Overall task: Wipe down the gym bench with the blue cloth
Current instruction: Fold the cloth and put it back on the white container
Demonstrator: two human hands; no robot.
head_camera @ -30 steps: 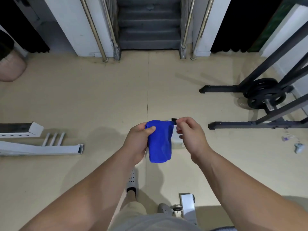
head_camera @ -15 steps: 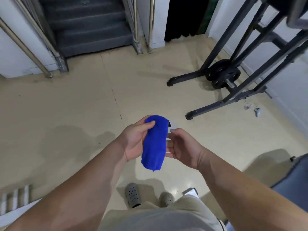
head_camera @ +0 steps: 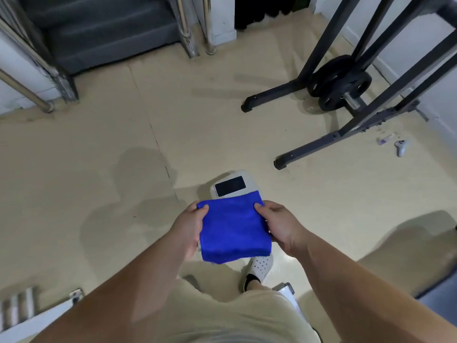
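The blue cloth (head_camera: 233, 230) is spread flat as a folded square in front of me, above the floor. My left hand (head_camera: 190, 225) grips its left edge, thumb on top. My right hand (head_camera: 278, 225) grips its right edge the same way. A dark grey padded edge, possibly the gym bench (head_camera: 442, 280), shows at the lower right border; most of it is out of frame.
A white scale (head_camera: 231, 185) with a dark screen lies on the floor just beyond the cloth. A black rack (head_camera: 346, 129) with weight plates (head_camera: 341, 85) stands at the right. Stairs (head_camera: 103, 28) rise at the back left. White metal parts (head_camera: 32, 310) lie lower left.
The cloth hung bunched from my left hand; now both hands hold it spread out flat. The view has turned right and down, bringing the scale into sight.
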